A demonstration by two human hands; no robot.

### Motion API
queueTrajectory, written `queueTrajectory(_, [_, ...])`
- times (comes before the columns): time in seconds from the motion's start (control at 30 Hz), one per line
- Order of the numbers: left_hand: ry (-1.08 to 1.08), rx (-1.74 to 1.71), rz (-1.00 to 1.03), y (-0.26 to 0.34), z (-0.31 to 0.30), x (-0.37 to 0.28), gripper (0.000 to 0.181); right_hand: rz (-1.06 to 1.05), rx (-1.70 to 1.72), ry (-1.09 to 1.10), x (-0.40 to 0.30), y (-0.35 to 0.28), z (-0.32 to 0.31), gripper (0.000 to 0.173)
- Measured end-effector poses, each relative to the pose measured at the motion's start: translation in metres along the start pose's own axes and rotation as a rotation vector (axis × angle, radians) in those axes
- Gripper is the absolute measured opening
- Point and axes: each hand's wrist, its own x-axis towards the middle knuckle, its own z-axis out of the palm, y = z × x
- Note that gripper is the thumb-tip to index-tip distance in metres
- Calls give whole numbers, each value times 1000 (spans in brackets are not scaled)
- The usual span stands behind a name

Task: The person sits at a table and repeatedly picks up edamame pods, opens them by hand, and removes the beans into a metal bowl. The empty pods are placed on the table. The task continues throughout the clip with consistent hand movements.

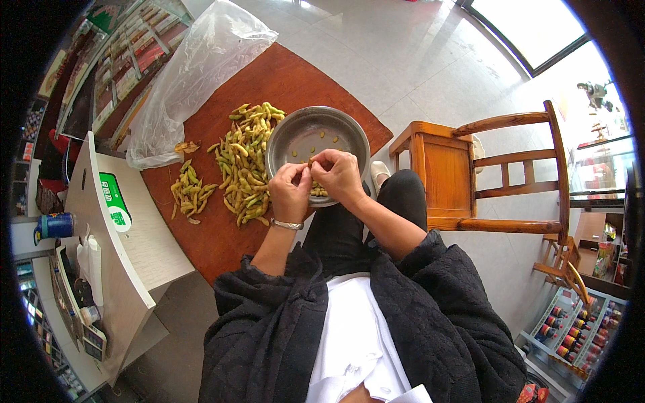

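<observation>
My left hand (291,190) and my right hand (336,174) meet over the near part of a steel basin (358,132), fingertips pinched together on a small soybean pod (311,161), mostly hidden by the fingers. Several loose green beans (295,153) lie on the basin's bottom, and more beans show beneath my hands. Left of the basin, a large heap of yellow-green bean pods (246,171) covers part of a reddish-brown wooden table (302,75). A smaller pile of pods (190,194) lies farther left. A bracelet circles my left wrist.
A clear plastic bag (201,70) lies at the table's far left, beside a dried leaf (187,147). A pale counter (146,221) with a green sign stands left. A wooden chair (446,174) stands right of my knees. Bottled drinks (569,337) fill a crate at lower right.
</observation>
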Motion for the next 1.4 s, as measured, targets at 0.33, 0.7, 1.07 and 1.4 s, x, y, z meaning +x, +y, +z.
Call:
queueTrajectory(0.33, [-35, -48, -54, -2, -4, 5, 13, 77, 135, -13, 3, 0, -1, 16])
queueTrajectory(0.7, [-45, -102, -69, -14, -1, 7, 15, 19, 161, -13, 3, 1, -2, 16])
queueTrajectory(1.07, [-83, -187, -177, -9, -5, 8, 14, 9, 180, 21, 4, 11, 2, 17])
queueTrajectory(1.4, [-133, -150, -181, -6, -7, 11, 12, -28, 239, -41, 3, 7, 1, 17])
